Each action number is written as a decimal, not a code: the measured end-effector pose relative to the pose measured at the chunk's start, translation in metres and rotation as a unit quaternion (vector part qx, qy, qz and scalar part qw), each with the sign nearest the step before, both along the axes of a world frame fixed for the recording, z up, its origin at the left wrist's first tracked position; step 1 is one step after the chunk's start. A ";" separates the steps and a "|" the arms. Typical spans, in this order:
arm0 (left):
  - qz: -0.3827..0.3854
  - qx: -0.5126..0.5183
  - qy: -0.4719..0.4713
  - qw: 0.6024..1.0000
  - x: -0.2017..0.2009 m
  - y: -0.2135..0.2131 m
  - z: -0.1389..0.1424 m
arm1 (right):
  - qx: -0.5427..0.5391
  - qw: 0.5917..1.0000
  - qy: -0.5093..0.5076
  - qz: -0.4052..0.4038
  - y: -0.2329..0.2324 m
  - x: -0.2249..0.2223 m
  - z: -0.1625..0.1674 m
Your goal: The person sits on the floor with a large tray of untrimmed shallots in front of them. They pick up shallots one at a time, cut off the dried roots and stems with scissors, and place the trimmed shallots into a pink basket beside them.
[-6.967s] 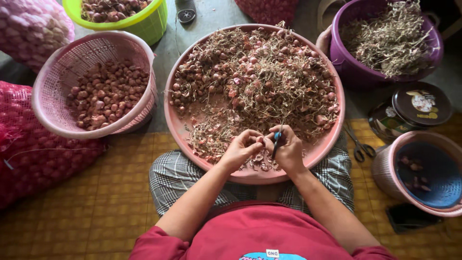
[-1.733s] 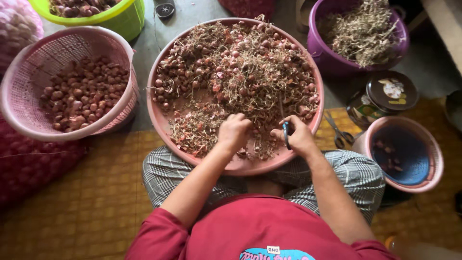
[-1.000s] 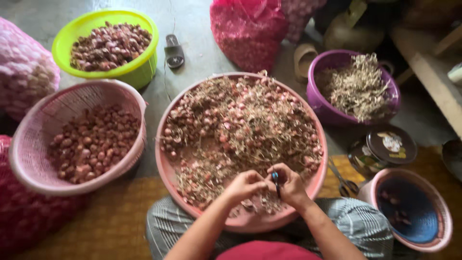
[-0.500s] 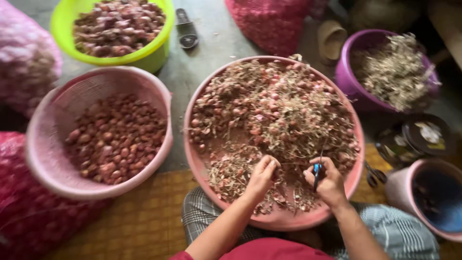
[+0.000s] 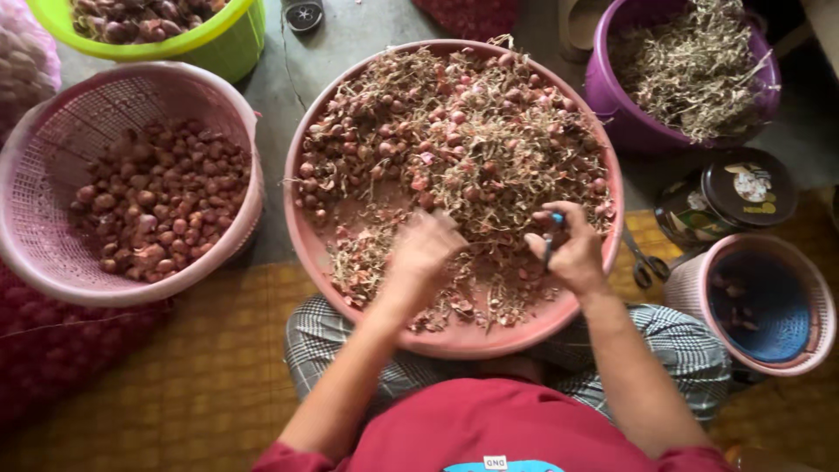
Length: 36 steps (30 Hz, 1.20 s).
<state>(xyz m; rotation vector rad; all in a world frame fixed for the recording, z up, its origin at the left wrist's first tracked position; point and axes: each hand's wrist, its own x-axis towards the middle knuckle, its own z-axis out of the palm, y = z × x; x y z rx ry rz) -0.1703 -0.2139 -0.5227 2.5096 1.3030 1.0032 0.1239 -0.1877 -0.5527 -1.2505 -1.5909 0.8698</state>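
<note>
We look down on our big pink basin (image 5: 603, 188), full of small red shallots (image 5: 454, 118) tangled with dry stems and papery skins. Our right hand (image 5: 572, 249) hovers over the basin's near right part, closed around a small blue-handled knife (image 5: 551, 240), whose blade points down toward the peelings. Half a second ago this hand sat lower and closer to the rim; now it has lifted a little toward the middle of the heap.

Our left hand (image 5: 426, 249) is blurred over the near middle of the basin, fingers curled downward into the loose skins; we cannot tell whether it grips a shallot or is just loosely cupped. Earlier it was drawn close to the right hand, as when the two met over one shallot a second ago; now the two are clearly apart.

The view has also shifted. The pink mesh basket (image 5: 52, 271) of peeled shallots lies at our left, touching the green tub (image 5: 232, 39) at its far side. The purple tub (image 5: 612, 96) of dry stems is at the far right, with a dark round tin (image 5: 743, 188) near it. A pair of scissors (image 5: 642, 262) lies between the basin and a pink basket with a blue liner (image 5: 817, 297).
</note>
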 end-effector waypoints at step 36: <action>0.089 -0.129 0.173 0.972 0.033 0.002 -0.034 | 0.201 0.923 -0.280 -0.169 0.043 -0.004 0.027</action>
